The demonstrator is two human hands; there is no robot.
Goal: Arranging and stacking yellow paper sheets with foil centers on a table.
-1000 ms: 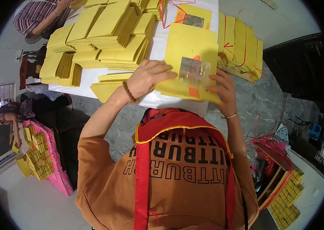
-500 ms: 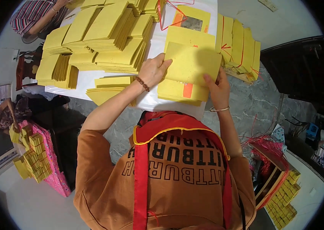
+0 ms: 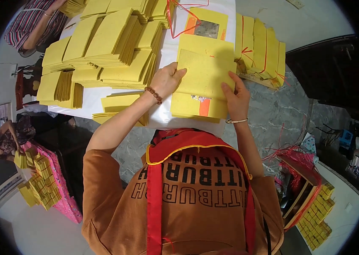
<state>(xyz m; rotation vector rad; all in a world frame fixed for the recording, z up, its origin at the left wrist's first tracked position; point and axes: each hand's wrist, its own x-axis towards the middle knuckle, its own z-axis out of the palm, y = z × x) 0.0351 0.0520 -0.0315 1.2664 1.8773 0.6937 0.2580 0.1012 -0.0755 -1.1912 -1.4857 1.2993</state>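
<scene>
A folded wad of yellow paper [image 3: 203, 70] lies across other yellow paper on the white-covered table. My left hand [image 3: 166, 80], with a brown bead bracelet, grips its left edge, the thumb on top. My right hand [image 3: 238, 97], with a pale bangle, is at its lower right edge, thumb and forefinger on the paper; the other fingers are partly hidden. Below the wad shows a yellow sheet with an orange patch [image 3: 204, 107]. Beyond it is a yellow sheet with a grey foil square [image 3: 207, 29].
Stacks of folded yellow paper [image 3: 107, 42] crowd the table's left. Red-tied yellow bundles [image 3: 260, 49] stand at the right. Red string [image 3: 172, 19] lies at the back. A striped-shirted person [image 3: 35, 21] works at far left; another person [image 3: 14, 136] sits near a pink-covered table [image 3: 62, 195].
The view has shifted slightly. My right hand has slid a little along the wad's right edge, its forefinger now showing on the paper. My left hand keeps its grip.
</scene>
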